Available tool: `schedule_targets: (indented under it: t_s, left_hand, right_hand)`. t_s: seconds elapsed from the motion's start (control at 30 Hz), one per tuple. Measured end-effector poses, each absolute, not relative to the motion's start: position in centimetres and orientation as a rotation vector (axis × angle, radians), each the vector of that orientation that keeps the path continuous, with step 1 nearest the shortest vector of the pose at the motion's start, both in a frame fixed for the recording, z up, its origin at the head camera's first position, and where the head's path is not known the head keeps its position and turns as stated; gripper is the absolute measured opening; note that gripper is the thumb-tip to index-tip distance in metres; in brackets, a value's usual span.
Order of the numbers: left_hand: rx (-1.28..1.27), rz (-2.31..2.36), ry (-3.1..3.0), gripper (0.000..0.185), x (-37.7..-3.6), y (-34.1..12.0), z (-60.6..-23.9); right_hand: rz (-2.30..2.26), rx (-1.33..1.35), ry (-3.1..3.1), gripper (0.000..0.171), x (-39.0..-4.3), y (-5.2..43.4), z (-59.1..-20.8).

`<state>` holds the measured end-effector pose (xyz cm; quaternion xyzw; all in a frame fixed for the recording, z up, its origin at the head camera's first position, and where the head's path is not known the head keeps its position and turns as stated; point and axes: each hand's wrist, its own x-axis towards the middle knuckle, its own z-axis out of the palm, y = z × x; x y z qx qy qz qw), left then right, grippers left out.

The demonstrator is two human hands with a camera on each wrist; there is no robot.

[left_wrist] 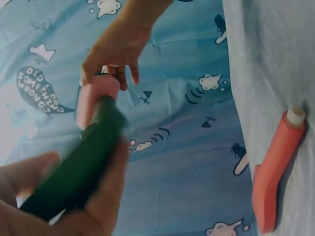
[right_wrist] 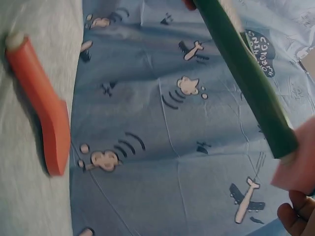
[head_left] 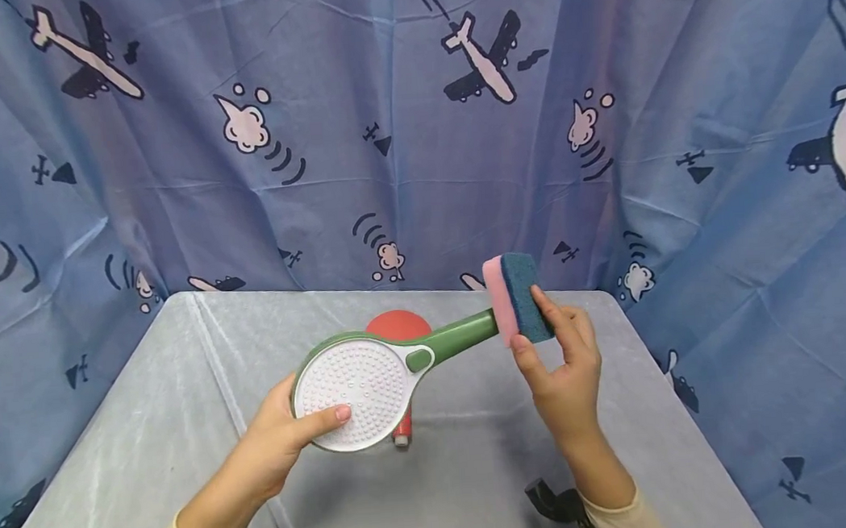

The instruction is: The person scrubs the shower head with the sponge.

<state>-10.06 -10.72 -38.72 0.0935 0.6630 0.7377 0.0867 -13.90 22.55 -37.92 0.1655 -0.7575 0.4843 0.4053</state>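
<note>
A green and white shower head (head_left: 358, 385) is held by its round head in my left hand (head_left: 277, 434), the thumb lying across the white nozzle face. Its green handle (head_left: 464, 334) points up and to the right. My right hand (head_left: 567, 368) pinches a pink and blue sponge (head_left: 523, 298) between thumb and fingers. The pink side of the sponge touches the handle's end, also seen in the right wrist view, where the handle (right_wrist: 251, 83) meets the pink sponge (right_wrist: 300, 162).
Behind the shower head, a red shower head (head_left: 398, 324) lies on the grey-covered table (head_left: 150, 442); both wrist views show its handle. A blue curtain (head_left: 357, 139) with airplane prints hangs along the table's back and sides.
</note>
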Motion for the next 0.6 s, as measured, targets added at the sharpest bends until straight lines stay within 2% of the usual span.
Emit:
schedule_targets:
  t_s: [0.23,0.4,0.6]
  left_hand:
    - [0.395,2.168,2.578,0.037,-9.8,-10.6,-38.8]
    - [0.646,2.209,2.740,0.044,-10.1,-10.3,-39.6]
    - [0.819,2.171,2.831,0.049,-10.6,-9.6,-40.6]
  right_hand:
    - [0.705,0.444,-2.086,0.060,-14.1,21.5,-38.8]
    - [0.669,0.581,-2.104,0.058,-13.7,19.9,-39.6]
    - [0.849,0.891,-1.993,0.057,-12.7,17.5,-40.2]
